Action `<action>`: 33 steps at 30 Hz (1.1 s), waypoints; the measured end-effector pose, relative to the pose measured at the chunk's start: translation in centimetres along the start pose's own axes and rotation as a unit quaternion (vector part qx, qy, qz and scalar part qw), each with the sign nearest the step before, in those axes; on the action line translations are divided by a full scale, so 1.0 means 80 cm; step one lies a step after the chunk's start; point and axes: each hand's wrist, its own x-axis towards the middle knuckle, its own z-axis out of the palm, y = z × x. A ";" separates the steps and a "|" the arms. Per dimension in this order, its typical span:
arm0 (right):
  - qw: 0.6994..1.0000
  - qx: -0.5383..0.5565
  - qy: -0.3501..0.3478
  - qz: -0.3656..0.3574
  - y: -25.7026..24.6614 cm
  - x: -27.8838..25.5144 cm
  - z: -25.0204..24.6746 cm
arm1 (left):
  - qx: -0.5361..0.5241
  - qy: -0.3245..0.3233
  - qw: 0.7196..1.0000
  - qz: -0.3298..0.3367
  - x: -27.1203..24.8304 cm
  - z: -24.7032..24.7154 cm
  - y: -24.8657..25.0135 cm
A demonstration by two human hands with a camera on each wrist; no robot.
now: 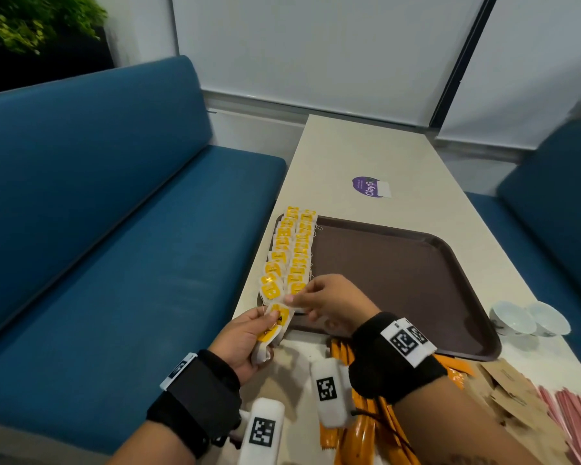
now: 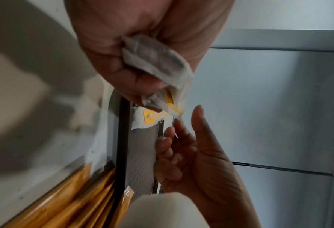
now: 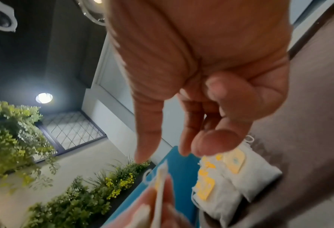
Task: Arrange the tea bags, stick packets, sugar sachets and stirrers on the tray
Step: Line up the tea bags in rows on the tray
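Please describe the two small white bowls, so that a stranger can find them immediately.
Start from the brown tray on the long pale table. Just past its near right corner stand two white bowls, side by side. They are the only crockery; everything else nearby is paper packets.

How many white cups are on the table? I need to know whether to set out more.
2. Both white cups sit side by side on the table, off the tray's near right corner: one closer to the tray, the other just right of it. None looks hidden.
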 end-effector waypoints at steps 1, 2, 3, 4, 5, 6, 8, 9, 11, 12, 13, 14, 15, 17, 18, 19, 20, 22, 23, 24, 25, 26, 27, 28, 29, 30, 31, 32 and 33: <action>0.999 -0.014 -0.027 0.011 0.002 -0.008 0.001 | 0.004 -0.004 1.000 0.002 -0.001 0.003 -0.001; 0.999 -0.023 -0.043 0.016 0.005 -0.013 0.004 | 0.010 -0.006 1.000 0.004 -0.002 0.007 -0.003; 0.998 -0.023 -0.049 0.015 0.009 -0.016 0.007 | 0.014 -0.006 1.000 0.004 -0.003 0.009 -0.005; 0.999 -0.013 -0.049 0.014 0.013 -0.017 0.011 | 0.016 -0.005 1.000 0.003 -0.003 0.011 -0.007; 0.999 0.003 -0.046 0.013 0.016 -0.018 0.014 | 0.014 -0.001 1.000 0.001 -0.003 0.012 -0.009; 0.999 0.021 -0.042 0.012 0.020 -0.019 0.016 | 0.012 0.003 1.000 -0.003 -0.003 0.012 -0.011; 0.998 0.052 -0.031 0.016 0.025 -0.020 0.019 | 0.009 0.013 1.000 -0.017 -0.003 0.010 -0.015; 0.997 0.067 -0.022 0.017 0.027 -0.020 0.020 | 0.012 0.020 0.999 -0.023 -0.003 0.009 -0.016; 0.995 0.104 -0.001 0.009 0.027 -0.017 0.018 | 0.017 0.039 0.999 -0.030 -0.003 0.006 -0.019; 0.993 0.116 0.015 0.002 0.025 -0.014 0.016 | 0.018 0.049 0.998 -0.031 -0.003 0.004 -0.020; 0.993 0.112 0.036 -0.006 0.024 -0.011 0.013 | 0.020 0.057 0.998 -0.032 -0.004 0.003 -0.020; 0.994 0.093 0.059 -0.016 0.023 -0.005 0.011 | 0.025 0.065 0.997 -0.035 -0.004 0.002 -0.019; 0.994 0.068 0.082 -0.027 0.024 0.002 0.009 | 0.033 0.072 0.996 -0.039 -0.004 0.001 -0.019; 0.993 0.014 0.116 -0.035 0.028 0.018 0.008 | 0.039 0.079 0.995 -0.041 -0.003 0.000 -0.016; 0.992 -0.013 0.123 -0.032 0.031 0.026 0.008 | 0.034 0.079 0.996 -0.035 -0.004 -0.001 -0.014; 0.992 -0.039 0.121 -0.028 0.033 0.033 0.010 | 0.025 0.076 0.996 -0.025 -0.005 -0.002 -0.012; 0.991 -0.069 0.114 -0.027 0.036 0.039 0.011 | 0.016 0.073 0.997 -0.014 -0.005 -0.003 -0.009; 0.987 -0.126 0.101 -0.026 0.037 0.047 0.013 | 0.005 0.060 0.998 0.004 -0.007 -0.003 -0.004; 0.984 -0.146 0.094 -0.026 0.036 0.050 0.013 | 0.005 0.053 0.999 0.011 -0.008 -0.003 -0.002; 0.983 -0.161 0.086 -0.024 0.035 0.053 0.013 | 0.009 0.048 0.999 0.015 -0.008 -0.003 -0.001; 0.982 -0.171 0.076 -0.020 0.034 0.055 0.015 | 0.014 0.046 0.999 0.018 -0.008 -0.003 0.000; 0.981 -0.182 0.068 -0.014 0.033 0.057 0.016 | 0.021 0.045 0.999 0.020 -0.007 -0.002 0.001; 0.979 -0.193 0.061 -0.008 0.031 0.057 0.017 | 0.030 0.044 0.998 0.022 -0.005 -0.001 0.001; 0.977 -0.203 0.060 -0.004 0.031 0.058 0.018 | 0.039 0.040 0.998 0.025 -0.003 0.000 0.000; 0.976 -0.208 0.065 -0.001 0.031 0.059 0.019 | 0.047 0.033 0.998 0.028 -0.001 0.001 0.000; 0.976 -0.202 0.077 0.003 0.033 0.060 0.019 | 0.056 0.022 0.998 0.033 0.000 0.002 -0.001; 0.979 -0.183 0.092 0.008 0.035 0.060 0.018 | 0.065 0.010 0.997 0.038 0.001 0.002 -0.001; 0.981 -0.161 0.108 0.011 0.036 0.059 0.016 | 0.077 -0.004 0.996 0.045 0.002 0.003 0.000; 0.982 -0.142 0.123 0.012 0.036 0.057 0.013 | 0.091 -0.010 0.994 0.054 0.005 0.003 0.002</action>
